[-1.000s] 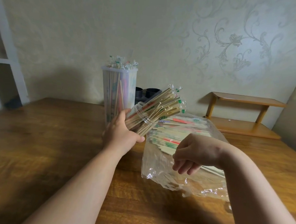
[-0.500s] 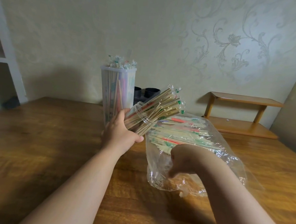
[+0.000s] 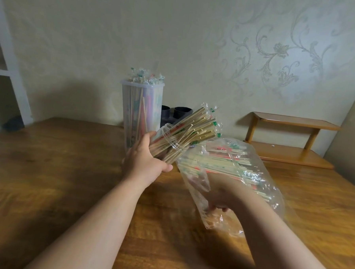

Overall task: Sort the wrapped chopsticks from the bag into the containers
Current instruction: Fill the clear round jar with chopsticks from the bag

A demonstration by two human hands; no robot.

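Observation:
My left hand (image 3: 143, 160) grips a small clear container (image 3: 173, 143) tilted toward the right, packed with wrapped chopsticks (image 3: 195, 127) that stick out of its mouth. To its right a clear plastic bag (image 3: 258, 179) lies on the wooden table (image 3: 47, 168), holding many wrapped chopsticks (image 3: 220, 163). My right hand (image 3: 218, 200) reaches into the bag's near end; its fingers curl inside the plastic, and what they hold is blurred. A tall clear container (image 3: 140, 112), full of upright wrapped chopsticks, stands behind my left hand.
Two dark cups (image 3: 176, 113) sit behind the tall container by the wall. A small wooden two-tier shelf (image 3: 291, 138) stands at the back right of the table. A white shelf unit (image 3: 9, 70) is at the far left.
My right hand went from above the bag down and into its near end, and the bag shifted and crumpled around it. My left hand kept the tilted container nearly still.

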